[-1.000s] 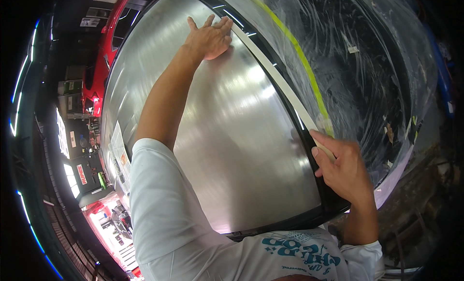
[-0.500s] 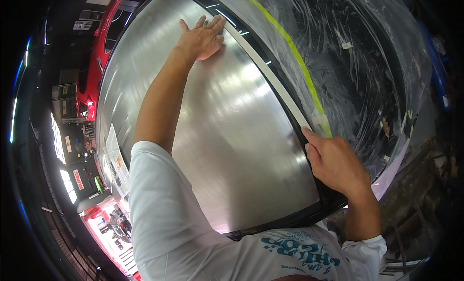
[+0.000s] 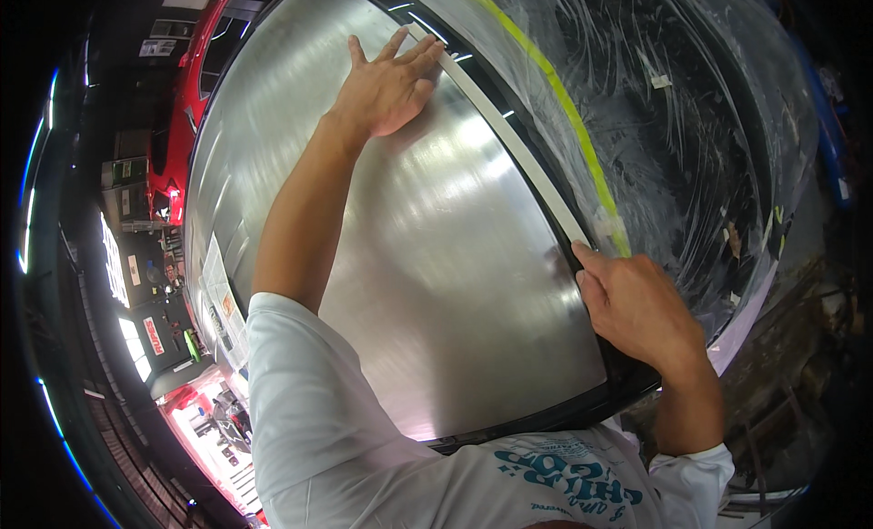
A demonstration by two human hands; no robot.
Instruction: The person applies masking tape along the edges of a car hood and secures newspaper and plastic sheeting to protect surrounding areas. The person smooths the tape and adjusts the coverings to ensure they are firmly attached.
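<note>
A broad, sanded bare-metal car panel (image 3: 473, 311) lies under my arms, with dark trim along its right edge. A narrow pale strip of tape (image 3: 514, 147) runs along that edge, stretched between my two hands. My left hand (image 3: 386, 88) is at the far end, palm down and fingers spread, its fingertips pressing on the strip. At the near end, my right hand (image 3: 641, 306) is closed, with index finger and thumb at the strip's end. Its other fingers curl under, and whatever lies in the palm is hidden.
Clear plastic sheeting (image 3: 673, 165) covers the dark surface to the right, edged with yellow-green tape (image 3: 568, 110). Printed paper (image 3: 221, 297) lies at the panel's left edge. A red car (image 3: 179, 120) stands beyond on the left, near wall-hung tools (image 3: 173, 265).
My left hand has slid slightly right along the strip, its fingers spread wider. The right hand stays at the near end, and the whole view has shifted a little.
</note>
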